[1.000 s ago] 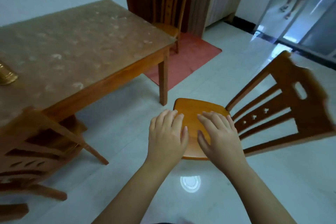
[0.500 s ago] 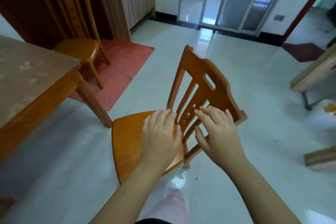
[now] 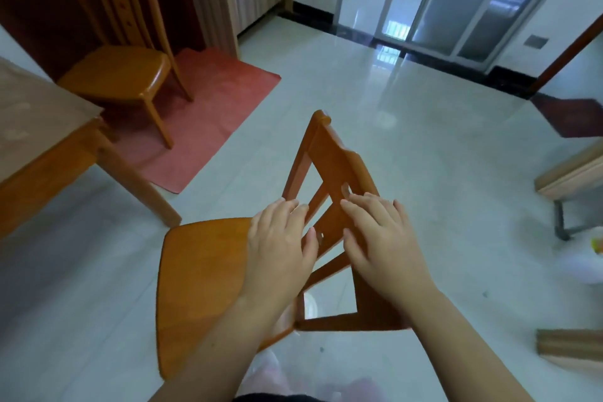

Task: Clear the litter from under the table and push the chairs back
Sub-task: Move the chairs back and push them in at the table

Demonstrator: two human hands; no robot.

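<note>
Pale tiled floor [image 3: 408, 147] spreads across the room in front of me and runs to sliding glass doors [image 3: 456, 0] at the far side; a wooden table [image 3: 36, 127] with a mottled cover juts in from the left, its corner leg standing on the tiles; a red mat [image 3: 212, 114] lies beyond that corner, against a dark wall and a pale curtain.

The chair [image 3: 202, 277] stands directly below me on bare floor, near the table's corner leg but apart from it; its glossy seat points left towards the table and its slatted backrest rises to the right, under my arms; a second chair [image 3: 120, 72] stands farther off at upper left, partly on the mat, just beyond the table's end.

Pale wooden furniture [image 3: 571, 173] pokes in at the right edge; just below it sits a white bag [image 3: 584, 258], too blurred to make out its contents.

My left hand [image 3: 280, 248] reaches out palm down over the join of seat and backrest; my right hand [image 3: 381, 238] lies beside it over the backrest slats; the fingers of both are straight and loosely spread, gripping nothing; whether they touch the wood I cannot tell.
</note>
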